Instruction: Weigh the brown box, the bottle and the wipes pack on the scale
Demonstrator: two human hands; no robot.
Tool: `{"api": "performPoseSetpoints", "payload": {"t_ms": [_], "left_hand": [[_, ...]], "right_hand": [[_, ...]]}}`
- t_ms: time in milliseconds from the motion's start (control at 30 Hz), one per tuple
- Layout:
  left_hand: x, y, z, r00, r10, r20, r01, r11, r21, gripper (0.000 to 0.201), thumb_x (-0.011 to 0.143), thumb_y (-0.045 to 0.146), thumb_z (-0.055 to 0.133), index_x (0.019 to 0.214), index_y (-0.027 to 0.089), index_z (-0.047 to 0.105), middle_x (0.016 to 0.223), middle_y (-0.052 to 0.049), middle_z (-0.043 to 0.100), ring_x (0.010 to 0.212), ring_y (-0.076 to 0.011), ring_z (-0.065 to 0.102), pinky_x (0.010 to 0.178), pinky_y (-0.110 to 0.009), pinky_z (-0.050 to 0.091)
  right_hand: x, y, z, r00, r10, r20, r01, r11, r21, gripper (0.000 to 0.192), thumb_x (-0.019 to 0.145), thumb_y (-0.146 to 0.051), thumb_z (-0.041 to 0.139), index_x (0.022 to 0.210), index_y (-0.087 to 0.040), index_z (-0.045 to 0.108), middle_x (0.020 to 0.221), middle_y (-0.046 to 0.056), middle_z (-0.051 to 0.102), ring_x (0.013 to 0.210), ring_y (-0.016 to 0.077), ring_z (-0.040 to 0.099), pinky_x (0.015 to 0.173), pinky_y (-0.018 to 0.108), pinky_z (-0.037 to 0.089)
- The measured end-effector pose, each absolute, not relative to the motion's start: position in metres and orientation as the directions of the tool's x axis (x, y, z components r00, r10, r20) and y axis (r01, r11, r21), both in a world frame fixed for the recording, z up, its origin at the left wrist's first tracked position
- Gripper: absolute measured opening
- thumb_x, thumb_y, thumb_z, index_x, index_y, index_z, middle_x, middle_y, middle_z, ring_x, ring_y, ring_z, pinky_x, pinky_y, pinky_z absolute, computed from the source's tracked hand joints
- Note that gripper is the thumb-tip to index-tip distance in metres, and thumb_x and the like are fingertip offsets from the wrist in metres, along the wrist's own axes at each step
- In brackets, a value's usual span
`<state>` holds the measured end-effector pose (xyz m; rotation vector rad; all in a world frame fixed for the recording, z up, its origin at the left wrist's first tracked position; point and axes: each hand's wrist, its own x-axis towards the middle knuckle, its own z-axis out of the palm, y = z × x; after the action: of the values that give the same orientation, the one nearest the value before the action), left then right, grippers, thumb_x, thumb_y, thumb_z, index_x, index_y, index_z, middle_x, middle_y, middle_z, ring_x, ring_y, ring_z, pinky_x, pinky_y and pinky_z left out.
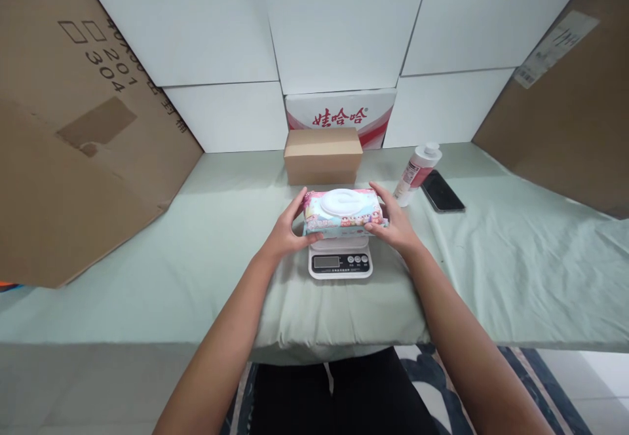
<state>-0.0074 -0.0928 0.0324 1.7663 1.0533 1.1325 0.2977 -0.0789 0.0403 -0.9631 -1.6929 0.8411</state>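
Observation:
A pack of wet wipes (343, 212) with a white oval lid and pink-and-blue printing rests on a small white digital scale (340, 263) in the middle of the table. My left hand (286, 228) grips the pack's left end and my right hand (393, 222) grips its right end. The scale's display and three buttons face me below the pack; the weighing plate is mostly hidden under the pack.
A closed brown cardboard box (323, 155) stands just behind the scale. A white bottle (417, 173) and a black phone (442, 191) lie to the right. Big cardboard sheets (73, 133) lean at both sides. The table wears a pale green cloth (196, 264).

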Motion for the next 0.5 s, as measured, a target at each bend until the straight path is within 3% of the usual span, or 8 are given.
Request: {"api": "performPoseSetpoints", "payload": {"t_ms": [200, 500], "left_hand": [[-0.003, -0.097, 0.037, 0.259, 0.916, 0.305, 0.195, -0.359, 0.913, 0.129, 0.067, 0.063, 0.096, 0.171, 0.02, 0.032, 0.173, -0.021, 0.041, 0.16, -0.0405, 0.043, 0.131, -0.054, 0.043], [0.046, -0.124, 0.071, 0.324, 0.803, 0.501, 0.172, -0.57, 0.803, 0.117, 0.076, 0.06, 0.092, 0.17, 0.025, 0.033, 0.175, -0.018, 0.039, 0.159, -0.0385, 0.046, 0.131, -0.051, 0.044]], "right_hand": [[0.278, -0.087, 0.033, -0.052, 0.882, 0.469, 0.203, 0.469, -0.86, 0.099, 0.069, -0.077, 0.087, 0.147, -0.024, 0.056, 0.14, 0.015, 0.066, 0.119, 0.0364, 0.07, 0.096, 0.049, 0.064], [0.311, -0.129, 0.065, 0.168, 0.731, 0.661, 0.288, 0.606, -0.742, 0.085, 0.076, -0.081, 0.075, 0.139, -0.025, 0.066, 0.131, 0.014, 0.07, 0.115, 0.0373, 0.07, 0.093, 0.05, 0.061]]}}
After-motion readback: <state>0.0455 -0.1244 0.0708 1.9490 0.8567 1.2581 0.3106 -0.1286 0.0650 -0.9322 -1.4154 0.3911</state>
